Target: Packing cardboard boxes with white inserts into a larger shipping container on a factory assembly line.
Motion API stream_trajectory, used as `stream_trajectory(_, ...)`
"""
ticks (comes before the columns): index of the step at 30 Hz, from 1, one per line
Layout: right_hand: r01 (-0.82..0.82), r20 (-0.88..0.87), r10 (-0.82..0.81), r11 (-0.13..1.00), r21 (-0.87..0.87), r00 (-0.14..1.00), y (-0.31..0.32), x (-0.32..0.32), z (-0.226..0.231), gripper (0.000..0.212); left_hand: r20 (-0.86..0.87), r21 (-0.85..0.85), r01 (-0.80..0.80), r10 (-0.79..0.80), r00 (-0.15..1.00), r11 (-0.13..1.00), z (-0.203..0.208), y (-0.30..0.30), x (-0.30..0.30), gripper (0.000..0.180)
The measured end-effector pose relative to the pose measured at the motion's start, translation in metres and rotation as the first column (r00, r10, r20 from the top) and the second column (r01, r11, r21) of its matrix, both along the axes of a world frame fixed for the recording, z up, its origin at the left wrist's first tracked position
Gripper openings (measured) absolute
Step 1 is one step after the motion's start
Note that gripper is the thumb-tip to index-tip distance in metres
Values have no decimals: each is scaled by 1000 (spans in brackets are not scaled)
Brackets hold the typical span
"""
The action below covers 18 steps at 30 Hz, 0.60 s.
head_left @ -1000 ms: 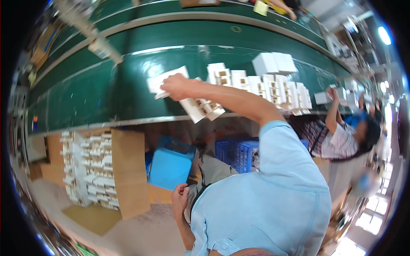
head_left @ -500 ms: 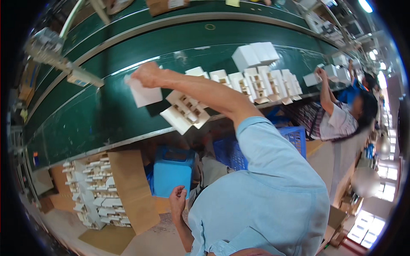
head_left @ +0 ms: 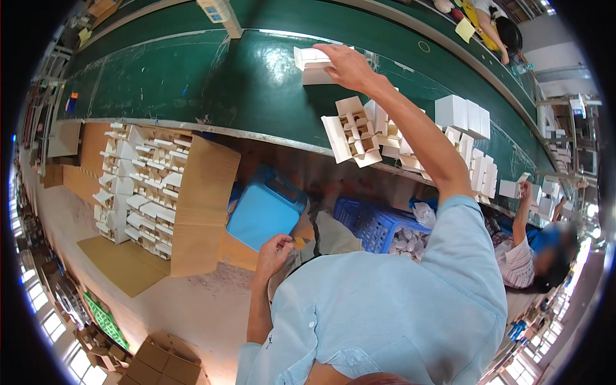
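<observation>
Left hand (head_left: 274,253): below green counter (head_left: 250,106); palm hidden, fingers curled, hold cannot be told. White box (head_left: 319,77): on counter, back from near edge, right end hidden by right hand (head_left: 351,68), fingers gripping it. Divided box (head_left: 343,142): at near edge.

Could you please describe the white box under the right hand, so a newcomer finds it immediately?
Start at the long green worktable. Find the leftmost carton with open flaps and dividers; the white box is beyond it, to the left. Only this box has the wearer's right hand on it.
</observation>
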State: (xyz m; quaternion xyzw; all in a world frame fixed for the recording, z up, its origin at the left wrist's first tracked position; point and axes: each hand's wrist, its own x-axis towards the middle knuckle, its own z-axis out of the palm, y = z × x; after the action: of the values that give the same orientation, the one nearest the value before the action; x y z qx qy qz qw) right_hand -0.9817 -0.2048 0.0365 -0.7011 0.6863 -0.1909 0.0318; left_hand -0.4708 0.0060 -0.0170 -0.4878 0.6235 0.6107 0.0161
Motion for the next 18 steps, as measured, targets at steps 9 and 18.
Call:
stream_trajectory(9,-161,71,145,905,393,987,114,75,68,57,-54,-8,-32,31,998,999,-4,-3,7,30)
stream_trajectory(18,-53,8,53,987,149,999,43,46,65,54,20,-67,-62,63,998,996,5,7,23,31)
